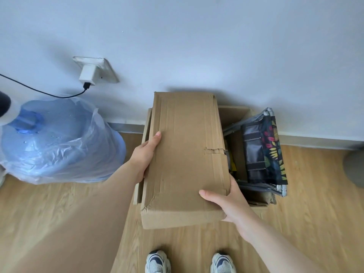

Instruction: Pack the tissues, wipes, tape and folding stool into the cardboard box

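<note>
A brown cardboard box stands on the wooden floor against the wall. Its large flap [185, 154] is folded over the left part of the opening. My left hand [146, 152] grips the flap's left edge and my right hand [226, 200] holds its near right corner. In the uncovered right part of the box [233, 115], the folding stool [264, 152] stands upright, with metal legs and dark fabric printed with coloured leaves. A bit of yellow packaging [233, 164] shows beside it. Tissues, wipes and tape are hidden under the flap.
A big blue water bottle [59, 138] in a clear plastic bag stands left of the box. A wall socket with a white charger [92, 72] and a black cable is above it. My two shoes [191, 262] are at the bottom. A grey round object [354, 166] is at the right edge.
</note>
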